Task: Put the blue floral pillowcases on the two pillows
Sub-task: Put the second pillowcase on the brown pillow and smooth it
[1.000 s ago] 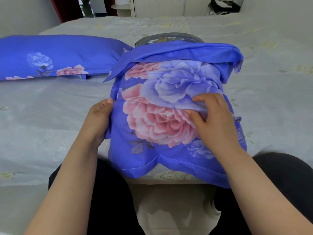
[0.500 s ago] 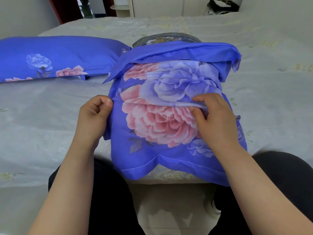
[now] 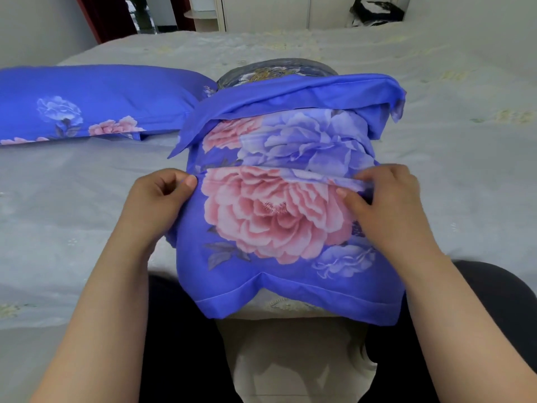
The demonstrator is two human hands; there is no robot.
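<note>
A blue floral pillowcase (image 3: 276, 216) covers most of a pillow lying lengthwise on the bed in front of me. The pillow's dark patterned far end (image 3: 276, 71) sticks out beyond the case's folded-back flap. My left hand (image 3: 158, 199) pinches the case's left edge between thumb and curled fingers. My right hand (image 3: 386, 205) grips a crosswise fold of the fabric on the right side. A second pillow (image 3: 96, 103), fully dressed in the same blue floral fabric, lies at the left of the bed.
The bed (image 3: 465, 158) has a pale grey embroidered cover. My dark-clad knees press against its near edge. Behind the bed stand white cupboards (image 3: 261, 10), a dark red curtain (image 3: 104, 16) and a black bag (image 3: 377, 10).
My left hand has curled tighter on the case's left edge. My right hand has slid right along the fold, which now runs straight across the pink flower.
</note>
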